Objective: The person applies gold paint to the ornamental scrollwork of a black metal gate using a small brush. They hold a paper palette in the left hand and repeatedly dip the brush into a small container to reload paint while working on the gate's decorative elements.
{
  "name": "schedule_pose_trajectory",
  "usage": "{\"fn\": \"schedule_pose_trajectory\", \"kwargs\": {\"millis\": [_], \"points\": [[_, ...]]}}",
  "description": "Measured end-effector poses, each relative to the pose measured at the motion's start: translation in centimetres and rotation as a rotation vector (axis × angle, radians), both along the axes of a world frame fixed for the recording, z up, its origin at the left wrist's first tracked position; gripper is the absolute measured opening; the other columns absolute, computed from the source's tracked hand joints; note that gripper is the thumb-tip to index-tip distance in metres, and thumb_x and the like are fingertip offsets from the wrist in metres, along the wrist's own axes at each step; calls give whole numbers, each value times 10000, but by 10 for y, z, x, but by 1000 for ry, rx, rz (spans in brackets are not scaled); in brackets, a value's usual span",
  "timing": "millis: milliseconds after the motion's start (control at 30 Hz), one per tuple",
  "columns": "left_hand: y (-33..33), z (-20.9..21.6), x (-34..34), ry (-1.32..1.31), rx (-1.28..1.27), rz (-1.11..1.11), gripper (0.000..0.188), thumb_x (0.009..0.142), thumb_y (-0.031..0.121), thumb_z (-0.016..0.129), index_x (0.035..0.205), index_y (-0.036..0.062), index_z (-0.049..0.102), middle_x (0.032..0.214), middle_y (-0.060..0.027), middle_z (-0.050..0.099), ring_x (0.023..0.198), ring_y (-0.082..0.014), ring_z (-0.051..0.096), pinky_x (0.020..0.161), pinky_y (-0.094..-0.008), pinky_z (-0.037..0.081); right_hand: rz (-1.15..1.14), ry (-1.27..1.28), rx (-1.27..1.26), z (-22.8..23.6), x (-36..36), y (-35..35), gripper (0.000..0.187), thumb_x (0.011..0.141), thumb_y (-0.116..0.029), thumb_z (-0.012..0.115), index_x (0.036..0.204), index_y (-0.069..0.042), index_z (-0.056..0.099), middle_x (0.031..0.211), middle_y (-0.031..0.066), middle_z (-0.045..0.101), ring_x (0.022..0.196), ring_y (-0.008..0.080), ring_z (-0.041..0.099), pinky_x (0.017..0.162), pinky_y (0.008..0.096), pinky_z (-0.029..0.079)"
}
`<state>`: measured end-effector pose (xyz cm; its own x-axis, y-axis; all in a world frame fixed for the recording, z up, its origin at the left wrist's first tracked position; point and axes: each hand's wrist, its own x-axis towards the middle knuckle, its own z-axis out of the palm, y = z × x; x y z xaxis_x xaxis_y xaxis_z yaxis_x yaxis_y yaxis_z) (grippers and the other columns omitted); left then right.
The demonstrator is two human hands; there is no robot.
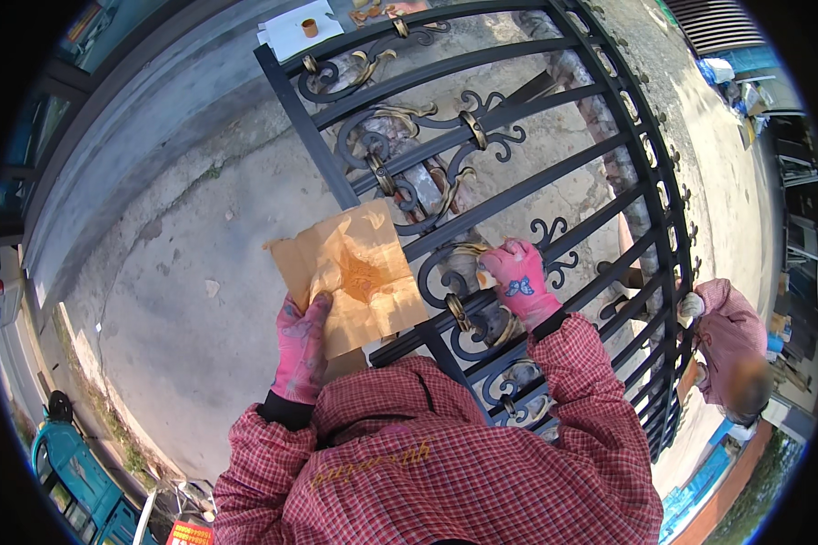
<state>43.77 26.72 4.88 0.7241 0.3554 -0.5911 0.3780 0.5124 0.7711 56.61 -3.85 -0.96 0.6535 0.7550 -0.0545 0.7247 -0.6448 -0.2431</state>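
My left hand [302, 350], in a pink glove, grips the near left edge of a creased brown cardboard piece [386, 304]. An orange-gold smear of paint or powder [362, 280] lies in the cardboard's middle. My right hand [522, 280], gloved in pink with a blue butterfly on the back, is closed at the scrollwork of a black metal gate [518, 195]. Its fingertips are beside a gold-tinted leaf scroll [463, 249]; whatever they pinch is too small to make out. Other scrolls and collars, such as a banded collar [473, 131], also carry gold.
The gate lies raised across the right side, its curved rail [641, 136] toward a co-worker [732, 341], whose gloved hand touches that rail. A small orange-brown cup [310, 28] stands on a white board [286, 41] beyond the gate's corner. A teal vehicle [82, 472] stands lower left.
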Motion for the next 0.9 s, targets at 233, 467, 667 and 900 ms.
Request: {"fn": "schedule_pose_trajectory", "kwargs": {"millis": [233,467,667,900], "points": [[-6,-2,0,-31,-70,-17,308,906,69,546,1201,-7,498,1046,-64,617,850,-120,612,732,-244,516,-388,-73,265,35,-6,2,325,588,-107,755,892,-101,639,823,109,634,766,294,593,706,370,452],[-29,-1,8,-36,-95,-131,324,909,82,544,1221,11,492,1061,-55,613,877,-118,611,766,-246,514,-422,90,559,112,-24,54,425,560,-124,819,929,-57,618,793,115,617,704,314,592,630,369,460],[-44,-2,12,-84,-114,-191,324,912,82,541,1223,3,495,1064,-52,614,872,-114,609,764,-246,512,-239,93,310,111,-37,70,454,560,-153,770,966,-92,577,884,85,635,826,314,585,797,396,402],[-54,-4,16,-96,-135,-253,320,909,71,537,1219,3,494,1073,-58,610,893,-119,605,773,-252,512,-293,104,276,109,-48,54,459,588,-136,751,1016,-100,588,949,86,635,924,285,579,857,394,386]]}}
